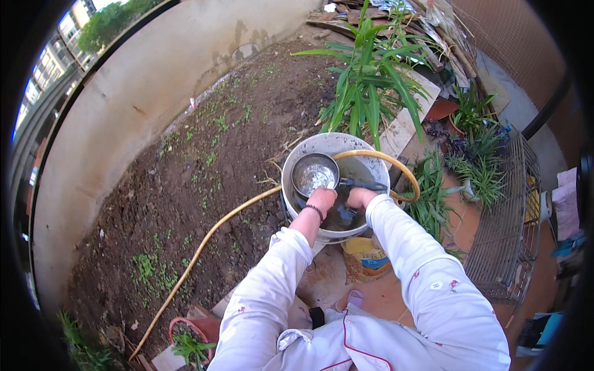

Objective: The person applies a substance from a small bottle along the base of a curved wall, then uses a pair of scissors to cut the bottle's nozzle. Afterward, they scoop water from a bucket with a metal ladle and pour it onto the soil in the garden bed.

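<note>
A white plastic bucket holds murky water. My left hand, with a dark beaded bracelet at the wrist, is at the lower rim of a round metal bowl or ladle in the bucket; its fingers are partly hidden. My right hand reaches into the bucket near the water, its fingers out of sight. A dark handle lies just above that hand. The yellow hose loops over the bucket's right rim, and its end is hidden near the bowl.
Soil with small seedlings spreads left, bounded by a concrete wall. A leafy plant stands behind the bucket, a printed sack below it. Right are a metal wire rack and plants; lower left, a terracotta pot.
</note>
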{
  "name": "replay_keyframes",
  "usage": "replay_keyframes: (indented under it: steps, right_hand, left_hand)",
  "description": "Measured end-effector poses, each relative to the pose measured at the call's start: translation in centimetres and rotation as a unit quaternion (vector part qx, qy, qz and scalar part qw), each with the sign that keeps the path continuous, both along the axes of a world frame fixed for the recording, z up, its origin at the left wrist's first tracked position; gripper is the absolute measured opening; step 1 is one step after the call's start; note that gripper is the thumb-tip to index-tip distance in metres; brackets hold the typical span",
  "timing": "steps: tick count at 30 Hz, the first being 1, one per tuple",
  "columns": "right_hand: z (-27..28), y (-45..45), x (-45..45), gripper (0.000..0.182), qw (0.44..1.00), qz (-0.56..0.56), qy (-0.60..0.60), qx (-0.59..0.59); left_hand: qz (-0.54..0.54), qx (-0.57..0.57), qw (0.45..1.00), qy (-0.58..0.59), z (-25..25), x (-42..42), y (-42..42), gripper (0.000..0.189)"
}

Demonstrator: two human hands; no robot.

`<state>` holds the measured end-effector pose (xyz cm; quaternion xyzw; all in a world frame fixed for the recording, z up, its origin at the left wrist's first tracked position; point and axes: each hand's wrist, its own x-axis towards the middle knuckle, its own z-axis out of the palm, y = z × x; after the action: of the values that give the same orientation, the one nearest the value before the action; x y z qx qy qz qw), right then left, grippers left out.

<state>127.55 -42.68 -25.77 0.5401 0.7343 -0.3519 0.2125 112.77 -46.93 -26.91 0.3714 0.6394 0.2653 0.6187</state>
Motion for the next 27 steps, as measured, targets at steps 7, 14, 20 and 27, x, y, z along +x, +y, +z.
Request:
replay_keyframes:
  steps: [7,14,20,27]
  right_hand:
    - [5.9,-5.5,-3.4,0.024,0.79,-0.235,0.566,-0.029]
    - [3.7,-4.0,-0.8,0.046,0.872,-0.183,0.436,-0.126]
    - [3.7,-8.7,-4.8,0.042,0.875,0.008,0.389,0.287]
    - [2.4,-1.7,-0.5,0.032,0.986,0.098,0.082,0.106]
  left_hand:
    - [0.166,-0.151,0.955,-0.194,-1.0,1.2,-1.0,0.021]
    - [0.133,-0.05,0.938,-0.316,3.8,3.1,-2.3,0.018]
    - [-0.122,0.193,0.971,0.073,-1.5,-3.4,-3.2,0.017]
    - [0.001,-0.023,0.996,-0.091,3.0,-0.1,-4.0,0.024]
